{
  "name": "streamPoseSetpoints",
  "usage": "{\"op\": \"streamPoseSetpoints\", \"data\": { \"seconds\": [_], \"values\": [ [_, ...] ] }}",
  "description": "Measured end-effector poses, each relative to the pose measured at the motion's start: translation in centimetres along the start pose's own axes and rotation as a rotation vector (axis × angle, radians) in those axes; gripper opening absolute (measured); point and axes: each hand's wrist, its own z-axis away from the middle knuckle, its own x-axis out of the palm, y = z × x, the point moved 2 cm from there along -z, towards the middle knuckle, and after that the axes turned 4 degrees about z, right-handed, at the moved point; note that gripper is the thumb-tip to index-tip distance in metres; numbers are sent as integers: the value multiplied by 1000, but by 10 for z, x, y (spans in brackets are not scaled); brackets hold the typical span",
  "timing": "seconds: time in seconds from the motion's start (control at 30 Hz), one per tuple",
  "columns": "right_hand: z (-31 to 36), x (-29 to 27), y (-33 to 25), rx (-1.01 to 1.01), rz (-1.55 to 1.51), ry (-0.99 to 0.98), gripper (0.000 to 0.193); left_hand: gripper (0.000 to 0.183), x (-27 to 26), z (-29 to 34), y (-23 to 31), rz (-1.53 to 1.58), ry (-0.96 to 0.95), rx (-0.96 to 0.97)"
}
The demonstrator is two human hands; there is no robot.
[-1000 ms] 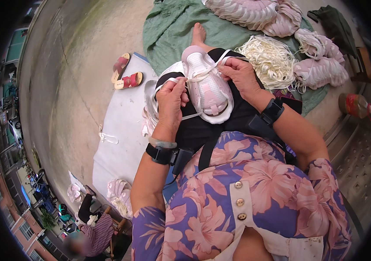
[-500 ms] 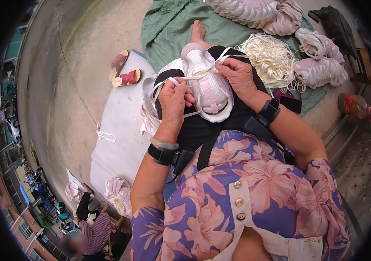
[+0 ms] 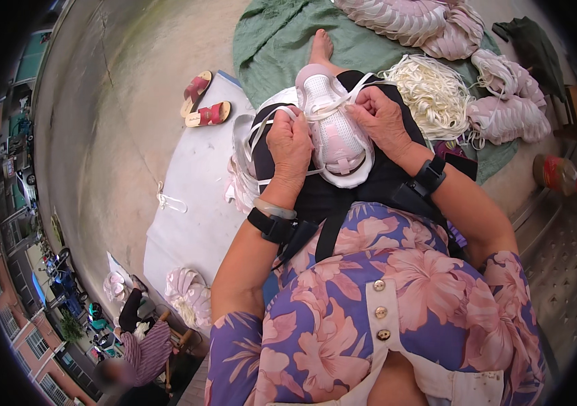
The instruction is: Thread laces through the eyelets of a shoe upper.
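Note:
A pink and white shoe upper (image 3: pixel 337 139) rests on my lap between my knees, its rounded end toward me. White shoelace (image 3: pixel 329 109) crosses over its middle. My left hand (image 3: pixel 290 143) pinches one part of the lace at the left side, where a loop hangs off toward my knee. On the right side my right hand (image 3: pixel 381 116) grips the lace between thumb and fingers, close to the crossing. Another pink and white upper (image 3: pixel 240 186) lies partly hidden beside my left leg.
A heap of cream laces (image 3: pixel 430 95) lies on a green cloth (image 3: pixel 268 40) at right. Bundled uppers (image 3: pixel 508 118) lie beyond it. Red sandals (image 3: pixel 209 114), a white sheet (image 3: pixel 187 183) and a loose lace (image 3: pixel 170 201) are at left. A bottle (image 3: pixel 559 174) stands far right. Another person (image 3: pixel 146 345) sits lower left.
My hands have drawn closer together over the shoe upper, the left one moving inward and the lace crossing looking tighter. The whole view has shifted slightly.

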Motion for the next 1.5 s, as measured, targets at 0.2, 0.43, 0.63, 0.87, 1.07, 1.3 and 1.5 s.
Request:
{"op": "streamPoseSetpoints", "data": {
  "seconds": [0.2, 0.43, 0.63, 0.87, 1.07, 1.3, 1.5],
  "values": [
    [14, -4, -4, -88, -3, -57, 15, 9, -2, -8, -15, -134, 58, 132],
    [13, 0, -33, -658, 309, -50, 12, 6, 3, -5, -6, -441, 139, 393],
    [6, 16, -34, -656, 466, -28, 15, 10, 5, -8, 6, -660, 10, 403],
    [4, 18, -41, -588, 574, 20, 13, 28, -2, -6, 25, -632, 33, 181],
    [4, 24, -39, -600, 551, 8, 12, 49, -1, 16, 29, -815, -128, 705],
    [3, 34, -36, -589, 580, -2, 10, 27, 6, 22, 29, -920, -171, 476],
    [2, 38, -38, -601, 584, -4, 10, 15, -3, 12, 16, -788, -166, 383]
  ]
}}
